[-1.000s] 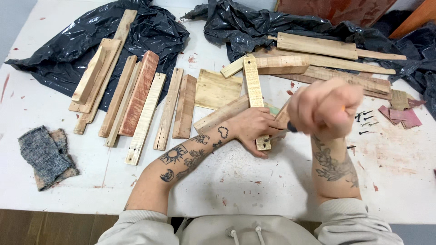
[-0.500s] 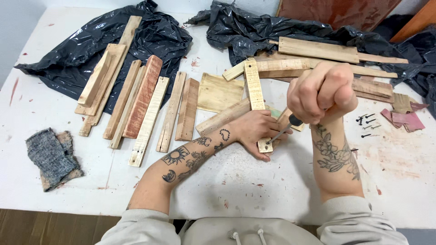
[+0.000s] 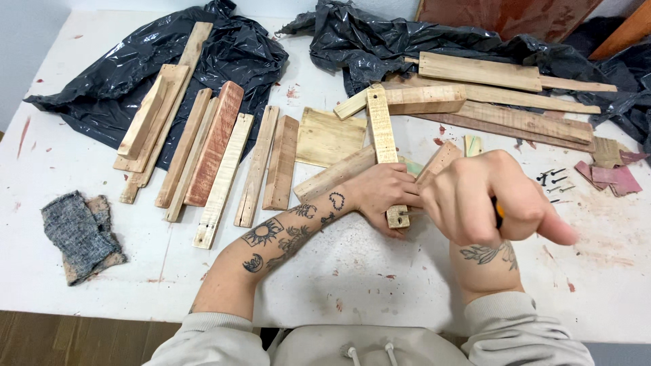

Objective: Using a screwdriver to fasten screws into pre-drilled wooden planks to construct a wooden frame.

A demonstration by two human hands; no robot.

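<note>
Under the left hand [image 3: 383, 193], a narrow wooden slat [image 3: 383, 142] lies pinned flat on the white worktop [image 3: 352, 271], its far end reaching away from the fingers toward the black plastic sheet [image 3: 380, 41]. Just beside it, the right hand [image 3: 488, 200] is fisted around a tool with a dark and orange handle [image 3: 498, 211], tip hidden near the slat's near end. The step looks like working a fastener at that end; next calls for steady downward pressure. Loose screws [image 3: 553, 179] lie beyond the right hand.
</note>
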